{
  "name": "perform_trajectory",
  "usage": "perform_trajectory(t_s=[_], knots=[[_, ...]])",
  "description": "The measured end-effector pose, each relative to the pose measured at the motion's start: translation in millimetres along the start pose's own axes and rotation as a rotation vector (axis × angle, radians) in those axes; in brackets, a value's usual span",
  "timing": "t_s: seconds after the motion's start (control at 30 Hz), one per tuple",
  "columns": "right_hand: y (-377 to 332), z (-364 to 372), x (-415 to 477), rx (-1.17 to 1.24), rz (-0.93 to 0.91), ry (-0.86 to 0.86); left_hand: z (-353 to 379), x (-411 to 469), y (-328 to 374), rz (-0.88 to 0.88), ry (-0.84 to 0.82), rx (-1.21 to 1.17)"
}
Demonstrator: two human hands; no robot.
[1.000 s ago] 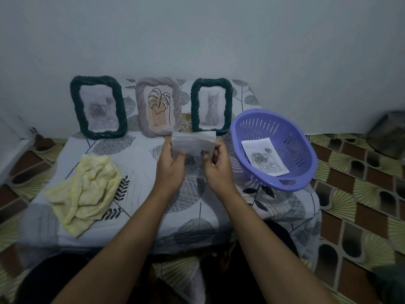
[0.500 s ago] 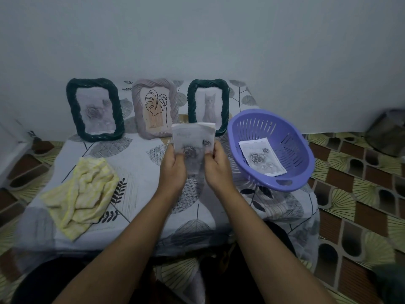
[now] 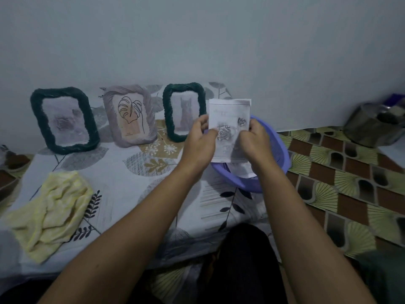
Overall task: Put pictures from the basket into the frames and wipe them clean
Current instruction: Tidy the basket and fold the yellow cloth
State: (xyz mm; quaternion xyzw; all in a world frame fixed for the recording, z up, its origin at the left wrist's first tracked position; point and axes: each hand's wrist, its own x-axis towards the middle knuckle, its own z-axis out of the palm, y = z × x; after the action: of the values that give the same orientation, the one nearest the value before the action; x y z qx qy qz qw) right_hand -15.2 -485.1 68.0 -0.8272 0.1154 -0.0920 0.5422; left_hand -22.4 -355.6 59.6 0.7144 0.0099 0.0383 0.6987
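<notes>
Pale grey wall behind a low table [image 3: 122, 194] draped in a leaf-print cloth. Standing along the wall, from 10 to 12 o'clock: a dark green twisted frame [image 3: 39, 121] with a rose print, a lilac ridged frame [image 3: 110, 119] with a leaf drawing, and a second dark green twisted frame [image 3: 167, 115] with a cat print. At 1 o'clock, the left hand [image 3: 199, 141] and right hand [image 3: 254, 139] each pinch a side edge of a grey rose picture on white paper [image 3: 230, 116], held upright above the round purple plastic basket [image 3: 249, 186]. Another white sheet [image 3: 243, 171] lies inside the basket. A crumpled yellow cloth [image 3: 50, 211] rests on the table at 8 o'clock. A metal pot [image 3: 370, 128] sits on the patterned floor at 3 o'clock.
</notes>
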Motion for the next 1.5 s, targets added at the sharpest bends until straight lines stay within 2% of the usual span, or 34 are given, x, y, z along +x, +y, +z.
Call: perform_trajectory(t_s=[0.13,0.37,0.53,0.73,1.0,1.3,1.4,1.5], knots=[[16.8,-24.9,26.6,-0.133,0.069,-0.017,30.0,5.2,0.5,-0.162,-0.142,-0.145],[40.8,-31.3,53.3,-0.280,0.248,-0.235,53.3,11.1,2.2,-0.521,-0.084,-0.319],[53.2,-23.5,67.3,-0.388,0.241,-0.291,54.8,14.3,3.6,-0.571,-0.046,-0.269],[58.0,-21.2,71.1,-0.469,0.257,-0.354,63.2,27.0,1.0,-0.675,-0.012,-0.329],[61.7,-18.4,69.6,-0.394,0.297,-0.398,76.6,52.6,-26.0,-0.779,0.067,-0.274],[64.8,-20.5,71.3,-0.367,0.305,-0.393,78.2,62.1,-32.1,-0.796,0.050,-0.251],[61.7,-24.6,70.0,-0.402,0.187,-0.383,78.9,67.8,-30.1,-0.694,0.043,-0.232],[55.0,-31.8,69.0,-0.635,-0.028,-0.366,79.0,82.3,-30.1,-0.544,0.004,-0.032]])
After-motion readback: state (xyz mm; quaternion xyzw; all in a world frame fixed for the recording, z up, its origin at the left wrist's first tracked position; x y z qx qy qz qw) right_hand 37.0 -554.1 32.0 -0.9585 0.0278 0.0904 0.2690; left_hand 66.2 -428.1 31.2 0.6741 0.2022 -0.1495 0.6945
